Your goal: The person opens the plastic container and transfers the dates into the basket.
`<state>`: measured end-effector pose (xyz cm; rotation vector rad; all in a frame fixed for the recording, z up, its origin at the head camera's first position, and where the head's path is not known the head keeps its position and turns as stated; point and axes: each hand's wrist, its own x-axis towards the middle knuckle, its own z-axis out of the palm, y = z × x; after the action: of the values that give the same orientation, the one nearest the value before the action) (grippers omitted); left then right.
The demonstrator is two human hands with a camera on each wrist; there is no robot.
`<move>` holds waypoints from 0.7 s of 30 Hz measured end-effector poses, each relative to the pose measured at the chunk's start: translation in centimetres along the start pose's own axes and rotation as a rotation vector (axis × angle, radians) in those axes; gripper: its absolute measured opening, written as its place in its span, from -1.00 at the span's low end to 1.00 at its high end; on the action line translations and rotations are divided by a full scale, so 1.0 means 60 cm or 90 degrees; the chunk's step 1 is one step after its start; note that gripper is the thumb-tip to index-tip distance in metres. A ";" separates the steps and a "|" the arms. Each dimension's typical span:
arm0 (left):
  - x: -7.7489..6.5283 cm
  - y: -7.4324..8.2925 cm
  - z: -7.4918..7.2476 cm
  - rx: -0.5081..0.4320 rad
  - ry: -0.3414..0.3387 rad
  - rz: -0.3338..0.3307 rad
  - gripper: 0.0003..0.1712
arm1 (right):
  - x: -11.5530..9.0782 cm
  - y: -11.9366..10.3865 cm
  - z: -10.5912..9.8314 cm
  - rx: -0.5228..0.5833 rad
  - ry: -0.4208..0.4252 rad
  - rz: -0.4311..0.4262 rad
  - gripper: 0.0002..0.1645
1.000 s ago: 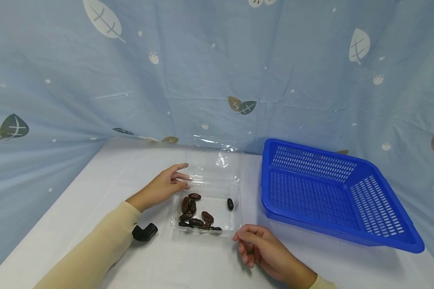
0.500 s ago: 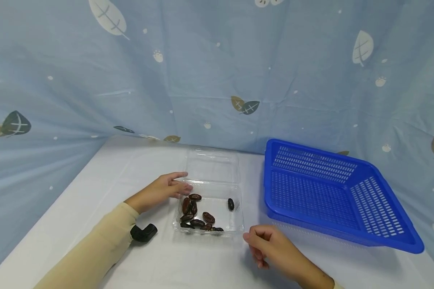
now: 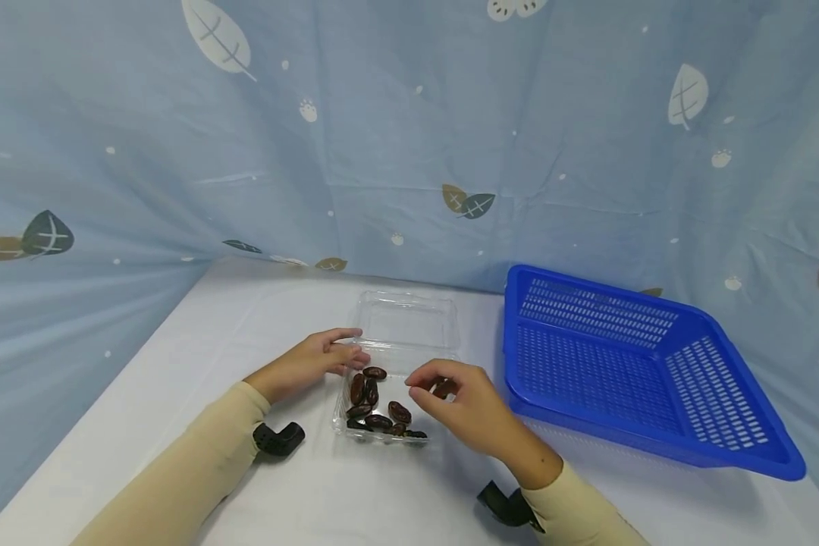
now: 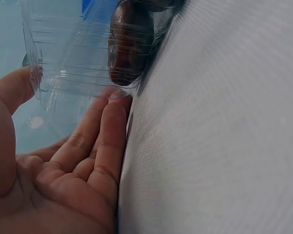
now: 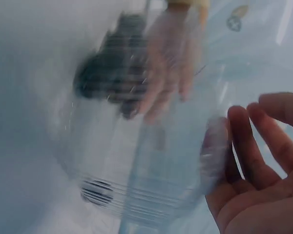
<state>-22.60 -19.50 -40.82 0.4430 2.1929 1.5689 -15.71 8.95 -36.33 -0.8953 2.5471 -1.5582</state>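
Note:
An open clear plastic clamshell box (image 3: 344,423) lies on the white tabletop, its lid (image 3: 406,318) folded back. Several dark brown dates (image 3: 378,422) sit in its left and front part. My left hand (image 3: 307,365) rests against the box's left wall with fingers extended; in the left wrist view its thumb (image 4: 19,87) touches the rim. Over the box's right part hovers my right hand (image 3: 471,406), fingers bent loosely and apart from the thumb. A lone date (image 5: 96,192) shows near the box wall in the blurred right wrist view; my right hand mostly covers that spot in the head view.
A blue plastic basket (image 3: 587,440) with slotted walls stands to the right of the box. A black curved piece (image 3: 280,440) is at my left wrist, another (image 3: 508,506) at my right. Blue leaf-patterned cloth (image 3: 382,136) hangs behind the table.
My right hand first drew back from the box's front right corner, then moved forward and left over the box. The lid has dropped back flatter. My left hand stays at the left wall.

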 end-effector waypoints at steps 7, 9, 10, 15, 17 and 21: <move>-0.001 -0.004 0.000 0.001 -0.002 0.004 -0.28 | 0.040 0.032 0.014 -0.075 -0.101 -0.046 -0.83; -0.001 -0.004 0.001 0.002 -0.004 0.004 -0.28 | 0.044 0.038 0.015 -0.101 -0.125 -0.060 -0.81; -0.001 -0.004 0.002 0.003 -0.005 0.005 -0.28 | 0.045 0.040 0.016 -0.111 -0.135 -0.063 -0.80; -0.002 -0.001 0.001 0.003 0.000 0.008 -0.28 | 0.045 0.044 0.018 -0.153 -0.165 -0.053 -0.77; -0.001 -0.001 0.000 0.003 0.000 0.007 -0.29 | 0.045 0.044 0.021 -0.168 -0.175 -0.049 -0.77; -0.001 -0.001 -0.002 0.005 0.000 0.005 -0.29 | 0.046 0.044 0.025 -0.203 -0.195 -0.045 -0.77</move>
<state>-22.60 -19.63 -40.82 0.4553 2.1999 1.5657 -18.76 7.31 -38.54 -1.1611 2.5945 -0.9458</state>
